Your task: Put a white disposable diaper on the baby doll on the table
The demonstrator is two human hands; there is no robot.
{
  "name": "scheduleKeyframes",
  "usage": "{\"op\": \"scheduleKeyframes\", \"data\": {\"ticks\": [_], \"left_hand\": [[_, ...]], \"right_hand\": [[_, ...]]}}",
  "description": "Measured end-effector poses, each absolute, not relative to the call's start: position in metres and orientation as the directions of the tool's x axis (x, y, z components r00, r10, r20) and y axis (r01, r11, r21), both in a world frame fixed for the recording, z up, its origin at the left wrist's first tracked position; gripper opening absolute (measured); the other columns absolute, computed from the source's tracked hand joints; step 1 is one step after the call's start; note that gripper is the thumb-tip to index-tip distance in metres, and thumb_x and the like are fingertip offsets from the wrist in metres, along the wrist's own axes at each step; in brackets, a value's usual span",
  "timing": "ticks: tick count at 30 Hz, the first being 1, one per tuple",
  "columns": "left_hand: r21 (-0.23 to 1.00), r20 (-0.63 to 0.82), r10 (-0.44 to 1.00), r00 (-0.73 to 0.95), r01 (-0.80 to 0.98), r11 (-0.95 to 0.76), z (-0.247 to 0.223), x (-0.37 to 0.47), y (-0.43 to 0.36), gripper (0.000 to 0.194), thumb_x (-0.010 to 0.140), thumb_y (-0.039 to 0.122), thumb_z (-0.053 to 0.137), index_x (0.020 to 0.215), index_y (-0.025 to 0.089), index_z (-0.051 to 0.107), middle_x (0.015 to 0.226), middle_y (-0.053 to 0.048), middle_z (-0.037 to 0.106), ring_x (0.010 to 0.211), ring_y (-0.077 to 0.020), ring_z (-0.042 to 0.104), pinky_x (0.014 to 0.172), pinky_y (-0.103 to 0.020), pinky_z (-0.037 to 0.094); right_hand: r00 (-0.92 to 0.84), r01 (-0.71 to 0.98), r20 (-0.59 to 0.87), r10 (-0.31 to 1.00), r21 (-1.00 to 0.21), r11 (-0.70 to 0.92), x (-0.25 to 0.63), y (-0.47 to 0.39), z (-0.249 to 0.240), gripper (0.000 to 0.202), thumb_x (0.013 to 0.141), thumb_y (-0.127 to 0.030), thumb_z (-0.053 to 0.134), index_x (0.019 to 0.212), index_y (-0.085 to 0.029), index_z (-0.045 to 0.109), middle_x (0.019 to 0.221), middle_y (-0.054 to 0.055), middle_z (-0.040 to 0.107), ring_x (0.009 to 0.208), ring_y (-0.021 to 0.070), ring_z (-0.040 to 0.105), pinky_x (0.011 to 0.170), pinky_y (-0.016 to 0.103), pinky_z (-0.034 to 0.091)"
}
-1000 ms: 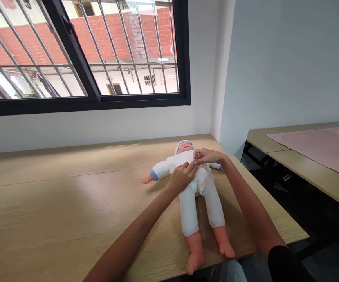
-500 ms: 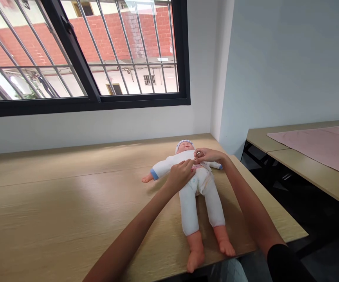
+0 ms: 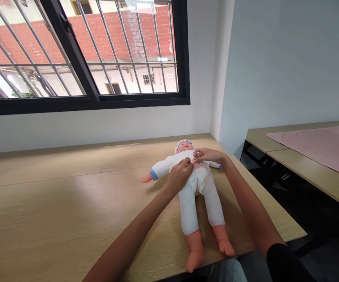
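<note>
On its back on the wooden table lies a baby doll (image 3: 188, 211) in white clothes with blue cuffs and a white cap. A white diaper (image 3: 199, 180) with faint coloured marks sits around its hips. My left hand (image 3: 181, 174) is over the doll's waist, fingers closed in a pinch at the diaper's upper edge. Close beside it, my right hand (image 3: 206, 155) bends over the doll's belly from the right, thumb and fingertips pinched together. What lies between the fingertips of either hand is too small to make out.
The wooden table (image 3: 69, 203) runs under a barred window (image 3: 128, 51) and meets the wall (image 3: 199, 117) at the back. Across a gap on the right stands another table (image 3: 319, 184) with a pink cloth (image 3: 319, 143) on it.
My left fingers have curled and lifted slightly, apart from the right hand's fingertips. My right hand and the doll stay almost where they were.
</note>
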State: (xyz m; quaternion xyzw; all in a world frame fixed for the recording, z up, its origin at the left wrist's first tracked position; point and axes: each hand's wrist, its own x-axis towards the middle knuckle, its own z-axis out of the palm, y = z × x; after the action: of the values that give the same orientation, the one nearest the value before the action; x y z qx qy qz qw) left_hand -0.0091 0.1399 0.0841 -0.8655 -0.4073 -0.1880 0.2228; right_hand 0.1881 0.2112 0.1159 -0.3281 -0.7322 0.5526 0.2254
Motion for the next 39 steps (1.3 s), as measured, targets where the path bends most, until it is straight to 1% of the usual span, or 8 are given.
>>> {"op": "scheduleKeyframes", "data": {"ticks": [4,10,15,24,28,31,36,39], "left_hand": [[-0.314,0.499,0.579,0.645,0.757,-0.573,0.078,-0.011,0.142,0.020,0.094,0.008,0.040,0.090,0.012,0.059,0.090,-0.008,0.059,0.079,-0.0185,0.058,0.064,-0.029,0.049],[-0.221,0.493,0.613,0.618,0.770,-0.598,0.082,-0.009,0.138,0.019,0.096,0.011,0.040,0.098,0.013,0.059,0.099,-0.008,0.059,0.088,-0.0178,0.059,0.070,-0.029,0.051],[-0.190,0.522,0.621,0.585,0.789,-0.584,0.085,-0.004,0.132,0.016,0.096,0.014,0.042,0.097,0.015,0.058,0.097,-0.006,0.061,0.084,-0.0177,0.059,0.068,-0.029,0.049],[-0.332,0.613,0.477,0.630,0.753,-0.568,0.077,-0.005,0.135,0.017,0.097,0.011,0.038,0.095,0.014,0.055,0.084,-0.005,0.062,0.075,-0.0183,0.058,0.062,-0.030,0.044],[-0.390,0.623,0.422,0.659,0.729,-0.563,0.079,-0.006,0.135,0.020,0.097,0.010,0.037,0.094,0.014,0.056,0.084,-0.005,0.064,0.073,-0.0174,0.058,0.061,-0.030,0.043],[-0.409,0.588,0.441,0.678,0.719,-0.562,0.081,-0.006,0.134,0.022,0.095,0.007,0.036,0.093,0.014,0.057,0.085,-0.005,0.065,0.071,-0.0171,0.058,0.057,-0.029,0.042],[-0.408,0.470,0.537,0.701,0.712,-0.572,0.086,-0.001,0.126,0.027,0.091,0.000,0.035,0.092,0.014,0.058,0.088,-0.007,0.065,0.073,-0.0177,0.060,0.053,-0.027,0.042],[-0.258,0.456,0.605,0.652,0.748,-0.612,0.098,-0.001,0.123,0.022,0.091,0.003,0.040,0.097,0.016,0.056,0.093,-0.006,0.065,0.076,-0.0166,0.062,0.054,-0.025,0.042]], "right_hand": [[-0.684,0.216,-0.020,0.729,-0.960,0.176,0.189,0.214,0.113,0.025,0.073,-0.028,0.071,0.089,-0.020,0.053,0.086,0.000,0.067,0.085,0.0149,0.061,0.078,0.026,0.044],[-0.662,0.233,0.002,0.749,-0.950,0.208,0.187,0.221,0.108,0.021,0.071,-0.026,0.068,0.084,-0.020,0.053,0.080,-0.002,0.065,0.077,0.0136,0.058,0.071,0.025,0.043],[-0.631,0.248,-0.002,0.776,-0.948,0.199,0.185,0.221,0.107,0.020,0.068,-0.024,0.067,0.082,-0.020,0.054,0.076,-0.003,0.063,0.073,0.0138,0.057,0.068,0.024,0.043],[-0.691,0.315,0.003,0.723,-0.899,0.304,0.185,0.213,0.116,0.020,0.073,-0.029,0.067,0.090,-0.020,0.059,0.081,-0.001,0.062,0.078,0.0147,0.057,0.070,0.026,0.044],[-0.696,0.401,-0.037,0.717,-0.849,0.345,0.185,0.207,0.123,0.027,0.076,-0.034,0.066,0.098,-0.021,0.058,0.081,0.000,0.062,0.076,0.0147,0.056,0.064,0.024,0.042],[-0.692,0.384,-0.031,0.721,-0.862,0.332,0.180,0.206,0.123,0.026,0.075,-0.030,0.066,0.096,-0.020,0.054,0.073,-0.002,0.059,0.069,0.0140,0.054,0.060,0.024,0.041],[-0.640,0.271,0.118,0.759,-0.890,0.367,0.168,0.210,0.110,0.028,0.071,-0.028,0.069,0.087,-0.020,0.048,0.070,-0.005,0.054,0.065,0.0120,0.053,0.061,0.024,0.042],[-0.588,0.275,0.138,0.797,-0.892,0.358,0.170,0.211,0.103,0.031,0.071,-0.033,0.071,0.089,-0.019,0.051,0.074,-0.002,0.056,0.070,0.0131,0.056,0.066,0.026,0.046]]}}
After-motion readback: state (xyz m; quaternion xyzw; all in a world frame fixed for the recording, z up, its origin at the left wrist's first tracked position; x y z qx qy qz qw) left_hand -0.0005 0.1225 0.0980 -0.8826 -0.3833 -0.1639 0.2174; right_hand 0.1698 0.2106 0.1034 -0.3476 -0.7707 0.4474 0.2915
